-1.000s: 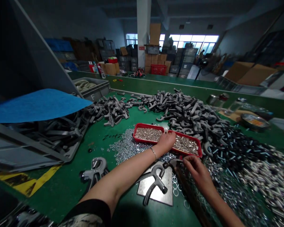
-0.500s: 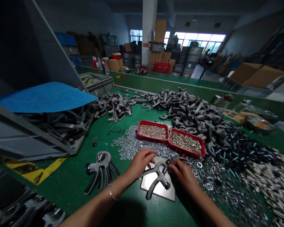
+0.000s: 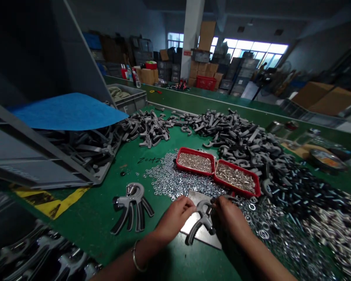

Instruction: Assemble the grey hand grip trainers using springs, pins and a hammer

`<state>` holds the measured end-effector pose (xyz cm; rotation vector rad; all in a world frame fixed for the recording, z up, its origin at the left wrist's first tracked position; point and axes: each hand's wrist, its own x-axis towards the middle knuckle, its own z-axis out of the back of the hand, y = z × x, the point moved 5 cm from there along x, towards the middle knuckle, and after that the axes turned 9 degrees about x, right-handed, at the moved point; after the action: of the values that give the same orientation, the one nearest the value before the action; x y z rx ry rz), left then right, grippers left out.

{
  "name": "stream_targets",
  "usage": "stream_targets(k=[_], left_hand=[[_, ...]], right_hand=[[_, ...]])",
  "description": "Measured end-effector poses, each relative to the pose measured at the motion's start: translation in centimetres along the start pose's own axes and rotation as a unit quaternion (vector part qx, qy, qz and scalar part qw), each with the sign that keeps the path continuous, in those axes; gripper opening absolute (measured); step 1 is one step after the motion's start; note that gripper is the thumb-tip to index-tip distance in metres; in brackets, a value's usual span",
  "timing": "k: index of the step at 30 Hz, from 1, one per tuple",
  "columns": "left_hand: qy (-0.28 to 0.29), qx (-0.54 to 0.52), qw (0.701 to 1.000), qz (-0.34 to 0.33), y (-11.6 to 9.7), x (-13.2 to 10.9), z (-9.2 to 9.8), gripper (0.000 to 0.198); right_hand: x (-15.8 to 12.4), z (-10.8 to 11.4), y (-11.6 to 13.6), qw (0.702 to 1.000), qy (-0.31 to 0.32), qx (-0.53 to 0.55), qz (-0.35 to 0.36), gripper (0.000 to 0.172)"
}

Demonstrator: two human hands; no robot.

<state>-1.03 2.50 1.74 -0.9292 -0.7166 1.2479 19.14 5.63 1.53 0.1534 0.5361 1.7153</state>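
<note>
Centrally, hands: both meet over a small metal plate (image 3: 201,233) at the near edge of the green table (image 3: 105,238).
Left hand (image 3: 175,215): fingers curled down onto the plate's left edge, just beside the gripper part (image 3: 201,222); whether it pinches anything cannot be told.
Right hand (image 3: 229,215): fingertips pinched at the curved head of the gripper part, on some small piece too hidden to identify.
Gripper part, position: lying on the plate between the two hands, its handle pointing toward the viewer.
Gripper part, look: grey, hook-shaped head running into one slim curved handle; matt moulded surface.
Gripper part, handling (judged): probably light, stiff plastic, not fragile and not slippery; best steadied by the handle or pressed flat on the plate, leaving the head free.
Finished grippers (image 3: 132,207): two-handled, with a coil spring on top, lying to the left, apart from the hands.
Washers (image 3: 175,180): bright heap just beyond the plate, spreading away to the right.
Red trays (image 3: 218,171): two, side by side, filled with small silvery hardware.
Grey parts (image 3: 236,134): large loose pile across the far table.
Black pieces (image 3: 298,187): dark heap at right, next to more silvery stock.
Crate (image 3: 46,171): grey, tipped on its side at left, under a blue sheet (image 3: 67,111).
</note>
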Motion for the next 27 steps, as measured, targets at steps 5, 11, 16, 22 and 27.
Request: stream_targets(k=[5, 11, 16, 22, 27], left_hand=[[-0.020, 0.214, 0.970, -0.114, -1.0, 1.4, -2.5, 0.010], [-0.002, 0.340, 0.931, -0.134, -1.2, 2.5, -3.6, 0.011], [0.059, 0.474, 0.827, -0.296, -2.9, 2.6, -5.0, 0.016], [0.102, 0.482, 0.817, -0.298, -2.6, -0.9, -5.3, 0.037], [0.071, 0.445, 0.875, -0.180, -2.5, -2.3, -4.3, 0.045]], right_hand=[[0.3, 0.6, 0.6, 0.997, 0.026, -0.056, 0.038, 0.007], [-3.8, 2.9, -3.6, 0.988, -0.074, -0.133, -0.015, 0.024], [-5.0, 1.6, -6.0, 0.994, -0.078, -0.080, -0.015, 0.023], [-6.0, 2.5, -4.9, 0.975, -0.085, 0.206, 0.017, 0.023], [-8.1, 3.7, -2.4, 0.957, -0.068, 0.280, -0.015, 0.031]])
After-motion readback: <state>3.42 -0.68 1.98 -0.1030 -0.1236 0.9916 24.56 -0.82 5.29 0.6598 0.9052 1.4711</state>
